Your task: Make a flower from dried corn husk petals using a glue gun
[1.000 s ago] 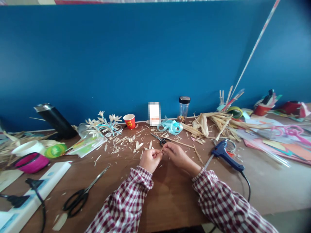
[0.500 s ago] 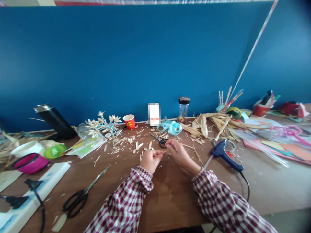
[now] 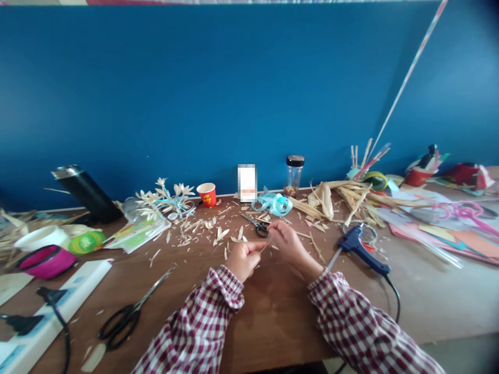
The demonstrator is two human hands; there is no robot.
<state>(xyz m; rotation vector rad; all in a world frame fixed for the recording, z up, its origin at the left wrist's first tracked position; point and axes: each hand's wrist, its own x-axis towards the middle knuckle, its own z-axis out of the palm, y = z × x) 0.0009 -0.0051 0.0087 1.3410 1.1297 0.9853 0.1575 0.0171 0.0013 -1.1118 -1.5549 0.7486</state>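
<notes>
My left hand is closed in a pinch on a thin strip, short and pale brown, whose exact kind is too small to make out. Fingertips together, my right hand meets the strip's upper end from the right; what it pinches is mostly hidden. Just behind the hands lie small black-handled scissors. Curls of light blue ribbon rest beyond them. Cut pale husk pieces are scattered to the left of the hands.
Large scissors and a white power strip lie at left. A blue glue gun with its cord is at right, before dried corn husks. Along the blue partition stand husk flowers, a red paper cup and a jar.
My right hand's fingertips have shifted slightly and now sit closer over the left fingertips. The left hand's thumb and finger have straightened a little, with the thin strip showing between the hands.
</notes>
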